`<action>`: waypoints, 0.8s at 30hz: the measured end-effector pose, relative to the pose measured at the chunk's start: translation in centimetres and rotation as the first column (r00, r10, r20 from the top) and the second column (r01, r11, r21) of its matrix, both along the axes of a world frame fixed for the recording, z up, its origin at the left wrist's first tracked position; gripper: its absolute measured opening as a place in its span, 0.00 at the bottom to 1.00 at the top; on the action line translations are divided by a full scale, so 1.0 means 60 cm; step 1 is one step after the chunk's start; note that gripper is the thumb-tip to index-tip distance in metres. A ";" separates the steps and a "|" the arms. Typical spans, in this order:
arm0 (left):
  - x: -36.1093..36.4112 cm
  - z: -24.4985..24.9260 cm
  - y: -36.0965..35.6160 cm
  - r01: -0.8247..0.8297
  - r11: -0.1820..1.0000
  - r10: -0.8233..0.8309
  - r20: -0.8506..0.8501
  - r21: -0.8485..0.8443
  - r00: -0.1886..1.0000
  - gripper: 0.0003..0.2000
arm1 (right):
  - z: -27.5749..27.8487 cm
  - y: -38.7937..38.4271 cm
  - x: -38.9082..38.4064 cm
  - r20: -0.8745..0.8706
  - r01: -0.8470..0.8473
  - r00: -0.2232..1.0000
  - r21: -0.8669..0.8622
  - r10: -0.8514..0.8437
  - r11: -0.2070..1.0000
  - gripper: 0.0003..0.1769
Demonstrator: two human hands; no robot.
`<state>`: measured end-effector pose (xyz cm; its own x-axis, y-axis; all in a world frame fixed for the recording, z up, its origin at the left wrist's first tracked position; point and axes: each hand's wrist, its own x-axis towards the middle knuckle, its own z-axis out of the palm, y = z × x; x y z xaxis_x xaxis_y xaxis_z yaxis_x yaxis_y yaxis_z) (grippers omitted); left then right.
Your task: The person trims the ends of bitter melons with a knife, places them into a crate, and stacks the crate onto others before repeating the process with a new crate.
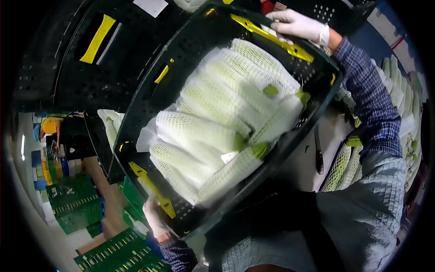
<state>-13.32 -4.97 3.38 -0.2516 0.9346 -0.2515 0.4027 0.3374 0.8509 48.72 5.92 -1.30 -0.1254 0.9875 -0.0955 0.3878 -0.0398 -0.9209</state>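
A dark plastic crate point(179, 61) with yellow handles fills the middle of the view, tilted between my hands. Inside it lie several long pale-green vegetables point(213, 109) in white mesh sleeves, side by side; their exact kind I cannot make out. My right hand point(299, 26), in a white glove, is closed over the far rim beside a yellow handle point(272, 38). At the near left end, my gloved left hand point(154, 219) grips the crate beside the other yellow handle point(152, 190); its fingers are partly hidden by the crate.
More dark crates point(41, 68) stand at the upper left. A knife point(319, 152) lies on a pale surface to the right, near more sleeved vegetables point(344, 167). Green crates point(74, 201) stand on the floor at lower left. Farther back is a person in a yellow top point(51, 125).
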 end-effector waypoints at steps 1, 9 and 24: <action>0.050 0.012 0.015 -0.075 0.996 0.082 0.177 -0.047 0.981 0.13 | -0.004 0.008 0.017 0.338 0.058 0.935 0.148 -0.106 0.987 0.26; 0.071 -0.054 0.089 0.023 0.998 -0.037 0.269 0.055 0.962 0.15 | 0.051 0.067 0.008 0.810 0.133 0.420 0.391 -0.410 0.911 0.20; 0.242 0.057 0.206 0.998 0.055 -0.379 -0.924 0.024 0.043 0.28 | 0.017 -0.398 -0.278 -0.211 0.791 0.485 0.519 -0.849 0.323 0.13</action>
